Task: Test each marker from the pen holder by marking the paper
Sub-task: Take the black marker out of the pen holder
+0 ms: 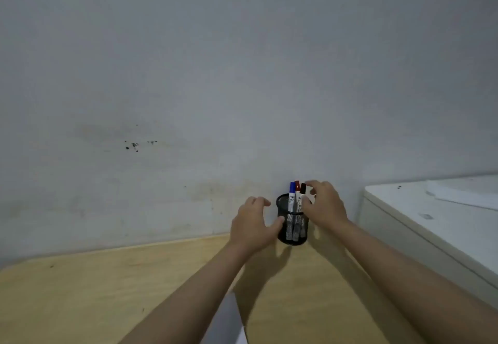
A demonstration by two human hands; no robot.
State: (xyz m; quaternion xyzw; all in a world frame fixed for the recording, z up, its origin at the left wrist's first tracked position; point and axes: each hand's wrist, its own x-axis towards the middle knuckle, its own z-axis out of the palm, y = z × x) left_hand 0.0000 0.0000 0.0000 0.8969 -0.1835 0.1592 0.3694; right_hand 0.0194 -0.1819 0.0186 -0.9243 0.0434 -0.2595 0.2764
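A white sheet of paper (229, 322) lies at the near edge of the wooden counter (107, 289), between the two forearms. Farther back, the left hand (253, 225) is half-curled with its thumb against the side of the black mesh pen holder (292, 233), gripping nothing. The right hand (324, 207) reaches over the rim, fingers loosely spread beside the black-capped marker (303, 189), next to the red-capped marker (297, 186) and blue-capped marker (292, 188), all standing against the grey wall (242, 74).

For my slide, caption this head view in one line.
Both hands reach a mesh pen holder: left hand steadies it, right hand nears the black-capped marker.
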